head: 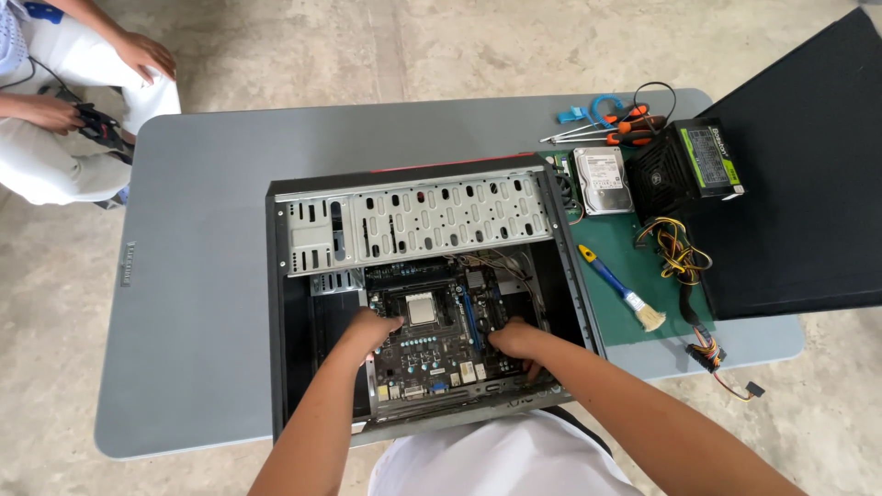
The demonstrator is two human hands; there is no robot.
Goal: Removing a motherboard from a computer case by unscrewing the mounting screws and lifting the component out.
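Both hands, left hand (pixel 370 329) and right hand (pixel 520 342), press flat, fingers spread, steadying the green rectangular motherboard (pixel 439 342) inside the open black metal computer case (pixel 294 303); blue-handled brush (pixel 622 288) lies at three o'clock.

Bright even daylight, soft shadows, sharp focus, slight wide-angle edge distortion

I see both hands, left (pixel 369 329) and right (pixel 519 342), resting on the motherboard (pixel 432 344) inside the open computer case (pixel 294 312) on the grey tabletop (pixel 197 230).

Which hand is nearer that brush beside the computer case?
Right. The right hand rests on the motherboard on the side toward the brush; the left hand lies farther away.
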